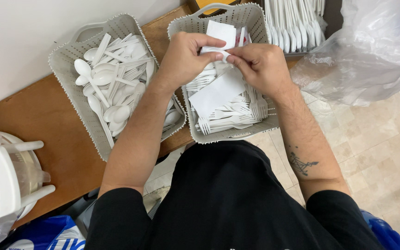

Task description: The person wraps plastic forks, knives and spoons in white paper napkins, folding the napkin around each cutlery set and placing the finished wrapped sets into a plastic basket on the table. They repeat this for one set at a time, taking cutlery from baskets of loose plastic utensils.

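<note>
My left hand [185, 58] and my right hand [259, 65] meet over a grey basket [251, 14] full of white plastic forks [230, 118]. Both pinch the same small white piece [221, 54] between their fingertips; it looks like a fork end or a paper wrap, I cannot tell which. A white paper sleeve [216, 92] hangs below my hands, and another white paper [222, 31] sticks up behind them. To the left, a second grey basket [65, 78] holds white plastic spoons [112, 85].
Both baskets rest on a brown wooden board [42, 120]. More white cutlery [292, 23] is stacked at the top, beside a clear plastic bag [371, 51]. A white plastic object in a bag [5, 180] sits at the lower left. Tiled floor [380, 148] on the right.
</note>
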Demonstrator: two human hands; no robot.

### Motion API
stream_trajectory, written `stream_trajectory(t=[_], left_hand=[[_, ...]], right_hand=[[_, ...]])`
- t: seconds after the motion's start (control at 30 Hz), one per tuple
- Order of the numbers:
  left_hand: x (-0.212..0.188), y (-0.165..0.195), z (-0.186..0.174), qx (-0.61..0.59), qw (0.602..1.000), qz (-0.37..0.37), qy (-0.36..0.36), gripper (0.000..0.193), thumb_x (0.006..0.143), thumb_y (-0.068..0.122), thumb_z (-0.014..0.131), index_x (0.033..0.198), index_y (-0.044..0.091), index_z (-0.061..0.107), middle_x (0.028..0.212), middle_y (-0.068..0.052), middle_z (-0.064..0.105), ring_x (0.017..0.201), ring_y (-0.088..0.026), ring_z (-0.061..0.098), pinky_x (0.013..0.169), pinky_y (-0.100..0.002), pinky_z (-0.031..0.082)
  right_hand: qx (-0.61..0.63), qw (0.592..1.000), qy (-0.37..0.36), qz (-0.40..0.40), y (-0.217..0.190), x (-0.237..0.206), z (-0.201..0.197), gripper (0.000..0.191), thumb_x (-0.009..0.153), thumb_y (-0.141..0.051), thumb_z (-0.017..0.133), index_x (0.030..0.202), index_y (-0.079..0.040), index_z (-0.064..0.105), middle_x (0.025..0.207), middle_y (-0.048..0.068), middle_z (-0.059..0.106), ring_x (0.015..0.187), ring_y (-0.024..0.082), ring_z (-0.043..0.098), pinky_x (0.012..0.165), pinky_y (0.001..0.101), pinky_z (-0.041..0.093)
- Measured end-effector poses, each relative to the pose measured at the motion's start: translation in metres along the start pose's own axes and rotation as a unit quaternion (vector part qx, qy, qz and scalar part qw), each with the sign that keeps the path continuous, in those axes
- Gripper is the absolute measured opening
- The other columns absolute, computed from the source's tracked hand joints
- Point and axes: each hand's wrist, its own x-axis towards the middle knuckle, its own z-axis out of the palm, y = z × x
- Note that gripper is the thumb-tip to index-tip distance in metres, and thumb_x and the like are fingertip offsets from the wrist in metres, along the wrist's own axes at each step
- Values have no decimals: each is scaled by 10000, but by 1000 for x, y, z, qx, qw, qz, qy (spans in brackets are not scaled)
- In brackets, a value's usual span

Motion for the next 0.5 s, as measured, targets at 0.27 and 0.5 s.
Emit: stream_trajectory(t=[0.27, 0.5], left_hand=[[7, -15, -1, -95, 993, -28, 67, 144, 917, 60, 785, 1058, 36, 805, 914, -28, 798, 754, -26, 708, 660, -196, 614], [9, -23, 1, -139, 989, -13, 52, 155, 910, -1, 766, 1062, -3, 796, 988, -82, 805, 852, -72, 725, 770, -218, 602]], right_hand=[[-142, 982, 49, -112, -4, 6, -1, 233, 943, -163, 862, 1109, -47, 745, 900, 59, 676, 807, 229, 636, 708, 406, 495], [-55, 994, 41, -80, 1, 2, 1, 199, 960, -80, 859, 1112, -18, 746, 880, 91, 647, 809, 267, 626, 718, 397, 516]])
